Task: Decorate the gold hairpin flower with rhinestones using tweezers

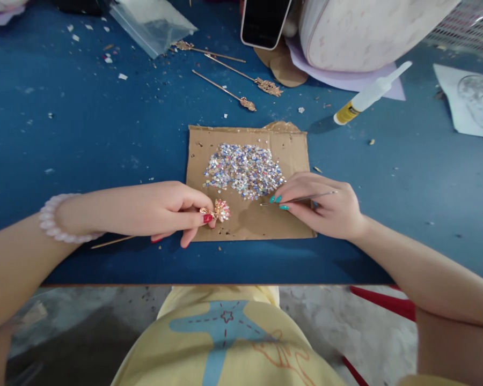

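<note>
My left hand pinches a gold hair stick just below its flower-shaped head, which is set with pink and clear stones. The stick's thin shaft runs out to the left beneath my wrist. Between the fingertips of my right hand is a thin metal tool, its tip low over the cardboard; whether it has one prong or two I cannot make out. Just beyond both hands, a pile of small glittering stones in blue, white and pink is spread on that cardboard sheet.
Gold hair sticks lie beyond the cardboard, near a clear plastic bag. A glue bottle with a yellow label stands at right. Behind are a phone and a pale bag. A printed sheet lies far right.
</note>
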A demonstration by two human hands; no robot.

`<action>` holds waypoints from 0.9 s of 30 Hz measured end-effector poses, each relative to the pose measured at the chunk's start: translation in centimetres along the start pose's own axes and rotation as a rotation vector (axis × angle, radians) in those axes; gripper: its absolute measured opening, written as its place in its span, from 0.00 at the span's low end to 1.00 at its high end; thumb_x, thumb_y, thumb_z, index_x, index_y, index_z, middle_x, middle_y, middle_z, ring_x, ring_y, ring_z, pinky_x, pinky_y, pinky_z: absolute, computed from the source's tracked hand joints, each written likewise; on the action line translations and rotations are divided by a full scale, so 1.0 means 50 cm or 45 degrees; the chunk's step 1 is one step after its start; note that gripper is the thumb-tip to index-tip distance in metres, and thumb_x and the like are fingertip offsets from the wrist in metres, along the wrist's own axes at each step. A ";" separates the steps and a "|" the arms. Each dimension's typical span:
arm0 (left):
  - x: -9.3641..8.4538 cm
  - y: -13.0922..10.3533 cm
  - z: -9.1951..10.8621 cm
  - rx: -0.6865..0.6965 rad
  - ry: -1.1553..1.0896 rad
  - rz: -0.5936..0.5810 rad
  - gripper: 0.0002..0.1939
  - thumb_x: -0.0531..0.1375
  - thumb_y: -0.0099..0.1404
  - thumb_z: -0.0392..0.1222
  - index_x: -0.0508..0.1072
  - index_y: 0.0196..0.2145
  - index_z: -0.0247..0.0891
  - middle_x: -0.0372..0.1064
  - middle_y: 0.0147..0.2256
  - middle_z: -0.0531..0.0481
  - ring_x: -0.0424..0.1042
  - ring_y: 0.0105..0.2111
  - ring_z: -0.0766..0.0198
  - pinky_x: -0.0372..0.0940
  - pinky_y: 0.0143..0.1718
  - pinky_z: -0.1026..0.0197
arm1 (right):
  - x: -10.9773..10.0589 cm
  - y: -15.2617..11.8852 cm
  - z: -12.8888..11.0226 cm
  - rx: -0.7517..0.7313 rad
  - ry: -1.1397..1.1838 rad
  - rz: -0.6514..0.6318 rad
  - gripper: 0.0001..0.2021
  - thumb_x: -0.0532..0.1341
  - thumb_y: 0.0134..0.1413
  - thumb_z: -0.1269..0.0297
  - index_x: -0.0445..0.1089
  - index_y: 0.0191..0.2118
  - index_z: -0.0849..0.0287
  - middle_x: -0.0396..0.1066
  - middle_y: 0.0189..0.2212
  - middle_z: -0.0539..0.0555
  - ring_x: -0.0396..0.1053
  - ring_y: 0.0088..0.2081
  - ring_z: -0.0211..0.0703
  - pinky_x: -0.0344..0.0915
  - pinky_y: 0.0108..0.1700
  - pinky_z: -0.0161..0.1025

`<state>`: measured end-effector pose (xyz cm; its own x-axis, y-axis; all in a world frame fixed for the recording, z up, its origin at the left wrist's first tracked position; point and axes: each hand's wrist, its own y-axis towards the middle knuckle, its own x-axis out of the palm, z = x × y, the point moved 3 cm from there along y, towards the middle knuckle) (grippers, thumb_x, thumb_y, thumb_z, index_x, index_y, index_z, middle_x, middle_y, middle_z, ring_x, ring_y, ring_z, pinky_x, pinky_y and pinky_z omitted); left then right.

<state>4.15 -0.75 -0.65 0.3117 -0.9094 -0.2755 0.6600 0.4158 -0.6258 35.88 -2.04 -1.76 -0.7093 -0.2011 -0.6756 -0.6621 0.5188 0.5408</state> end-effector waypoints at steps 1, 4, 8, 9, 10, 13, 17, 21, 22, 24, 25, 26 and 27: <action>0.000 -0.001 0.001 0.005 -0.003 0.000 0.16 0.64 0.74 0.54 0.80 0.30 0.47 0.82 0.25 0.53 0.69 0.16 0.64 0.62 0.18 0.64 | 0.000 0.000 0.000 0.002 0.004 0.002 0.11 0.68 0.77 0.79 0.83 0.49 0.53 0.91 0.42 0.54 0.91 0.44 0.47 0.91 0.51 0.46; 0.000 0.000 0.002 0.012 -0.013 -0.007 0.16 0.65 0.75 0.52 0.79 0.30 0.48 0.77 0.22 0.55 0.68 0.16 0.64 0.60 0.18 0.64 | 0.001 0.002 -0.001 -0.008 0.016 0.011 0.11 0.69 0.76 0.79 0.82 0.48 0.53 0.91 0.42 0.54 0.91 0.43 0.47 0.91 0.50 0.45; 0.000 0.002 0.002 0.014 -0.020 -0.006 0.15 0.65 0.75 0.51 0.80 0.30 0.47 0.81 0.24 0.54 0.69 0.16 0.64 0.62 0.18 0.65 | 0.002 0.003 -0.002 -0.024 0.014 0.003 0.10 0.69 0.77 0.78 0.81 0.47 0.54 0.91 0.42 0.54 0.90 0.42 0.46 0.90 0.48 0.44; 0.000 0.002 0.003 0.013 -0.021 -0.005 0.15 0.65 0.75 0.51 0.80 0.30 0.47 0.82 0.25 0.54 0.69 0.16 0.64 0.62 0.18 0.64 | 0.002 0.003 -0.002 -0.024 0.014 0.002 0.10 0.69 0.77 0.78 0.81 0.48 0.54 0.91 0.42 0.54 0.90 0.41 0.46 0.90 0.48 0.44; 0.000 0.002 0.003 0.014 -0.019 -0.004 0.14 0.65 0.75 0.51 0.80 0.31 0.47 0.82 0.26 0.53 0.69 0.16 0.64 0.62 0.18 0.64 | 0.002 0.003 -0.002 -0.025 0.016 0.003 0.09 0.69 0.77 0.78 0.82 0.48 0.54 0.91 0.42 0.54 0.90 0.41 0.46 0.90 0.48 0.44; 0.001 0.002 0.004 0.011 -0.014 -0.003 0.15 0.65 0.75 0.51 0.80 0.30 0.47 0.81 0.25 0.54 0.69 0.16 0.64 0.61 0.18 0.64 | 0.002 0.002 -0.002 -0.025 0.012 0.000 0.09 0.68 0.78 0.77 0.82 0.49 0.54 0.90 0.41 0.54 0.90 0.41 0.46 0.90 0.47 0.44; 0.001 0.002 0.004 0.004 -0.026 -0.010 0.15 0.66 0.74 0.51 0.79 0.28 0.47 0.78 0.23 0.54 0.68 0.16 0.64 0.60 0.18 0.63 | 0.001 0.002 -0.002 -0.040 -0.002 -0.014 0.10 0.68 0.79 0.77 0.82 0.51 0.53 0.90 0.41 0.54 0.90 0.42 0.46 0.90 0.48 0.44; -0.001 0.002 0.005 0.015 -0.023 -0.006 0.15 0.66 0.74 0.51 0.80 0.29 0.47 0.80 0.25 0.53 0.68 0.16 0.64 0.61 0.19 0.63 | 0.000 0.000 -0.004 -0.090 -0.028 -0.012 0.09 0.68 0.81 0.75 0.81 0.53 0.52 0.90 0.42 0.54 0.90 0.43 0.46 0.91 0.52 0.46; -0.001 0.001 0.006 0.017 -0.018 -0.006 0.15 0.65 0.74 0.51 0.80 0.28 0.47 0.78 0.24 0.54 0.68 0.16 0.64 0.61 0.18 0.63 | 0.000 0.000 -0.005 -0.098 -0.033 -0.011 0.09 0.67 0.81 0.74 0.81 0.53 0.52 0.90 0.42 0.54 0.91 0.43 0.46 0.91 0.53 0.46; -0.001 0.000 0.009 0.017 -0.013 -0.007 0.16 0.65 0.74 0.51 0.79 0.28 0.48 0.74 0.21 0.55 0.67 0.16 0.64 0.60 0.18 0.63 | 0.001 -0.001 -0.006 -0.104 -0.037 -0.015 0.09 0.67 0.81 0.74 0.81 0.54 0.52 0.90 0.43 0.54 0.91 0.44 0.46 0.91 0.53 0.46; -0.001 0.000 0.011 0.014 -0.013 -0.009 0.16 0.65 0.73 0.51 0.79 0.27 0.48 0.73 0.20 0.56 0.67 0.15 0.63 0.59 0.17 0.63 | 0.002 -0.001 -0.007 -0.107 -0.039 -0.019 0.08 0.67 0.81 0.74 0.80 0.54 0.52 0.90 0.43 0.54 0.91 0.44 0.46 0.91 0.53 0.46; -0.001 -0.001 0.012 0.011 -0.014 -0.010 0.16 0.65 0.73 0.51 0.78 0.27 0.48 0.72 0.20 0.56 0.67 0.15 0.63 0.59 0.17 0.63 | 0.002 -0.001 -0.008 -0.112 -0.041 -0.023 0.08 0.67 0.81 0.74 0.80 0.54 0.53 0.90 0.43 0.54 0.91 0.44 0.46 0.91 0.53 0.46; -0.001 -0.001 0.013 0.010 -0.017 -0.011 0.15 0.66 0.73 0.51 0.78 0.27 0.48 0.73 0.20 0.55 0.67 0.15 0.63 0.60 0.17 0.63 | 0.003 -0.001 -0.009 -0.114 -0.046 -0.025 0.08 0.67 0.81 0.74 0.80 0.54 0.53 0.90 0.43 0.54 0.91 0.44 0.46 0.91 0.53 0.46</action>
<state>4.54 -0.71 -0.12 0.3154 -0.9125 -0.2604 0.6678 0.4084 -0.6224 35.71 -2.47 -1.64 -0.6882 -0.1797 -0.7029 -0.6957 0.4382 0.5691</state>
